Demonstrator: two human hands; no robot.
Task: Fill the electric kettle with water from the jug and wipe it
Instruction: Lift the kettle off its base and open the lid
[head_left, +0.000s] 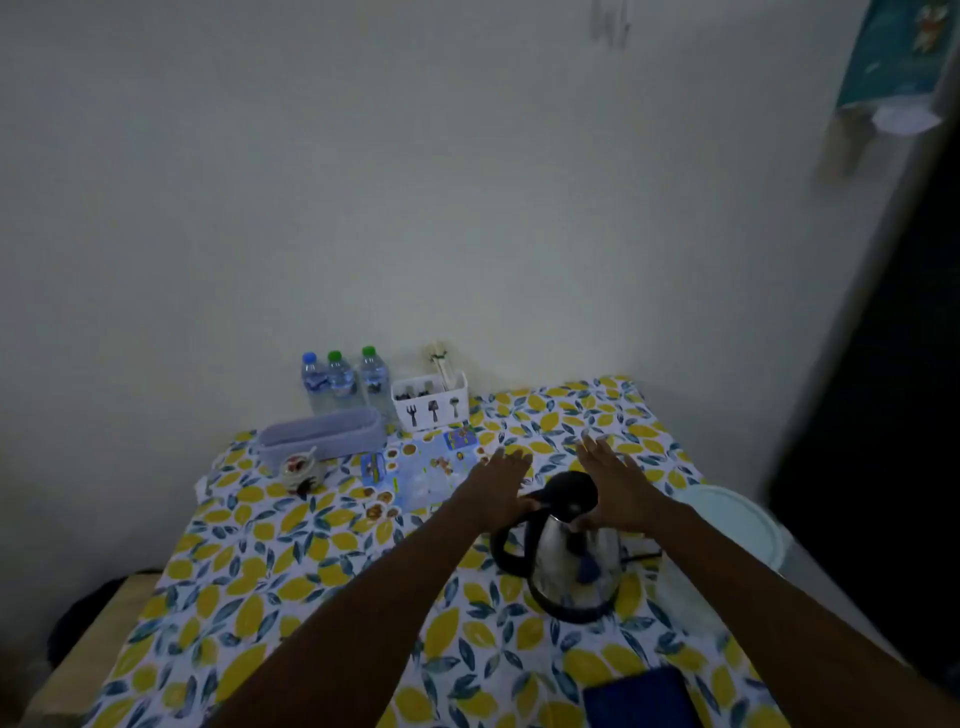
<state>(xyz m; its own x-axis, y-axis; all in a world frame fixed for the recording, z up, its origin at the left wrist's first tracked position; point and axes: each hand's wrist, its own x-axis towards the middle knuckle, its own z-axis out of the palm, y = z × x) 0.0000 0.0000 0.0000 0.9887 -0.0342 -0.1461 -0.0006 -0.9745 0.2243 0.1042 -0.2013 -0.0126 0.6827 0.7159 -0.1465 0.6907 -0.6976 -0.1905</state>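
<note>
Nearest me a dark blue cloth (641, 699) lies on the lemon-print table (249, 597). I hold both hands, left hand (498, 486) and right hand (618, 491), fingers spread, flanking the kettle (566, 551); no jug visible. A clumsy grab could tip it off its base.

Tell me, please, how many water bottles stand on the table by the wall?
3, in a row against the wall behind the lilac basket: a blue-capped bottle on the left, a green-capped bottle in the middle, and another green-capped one beside the cutlery holder. None seems hidden.
</note>
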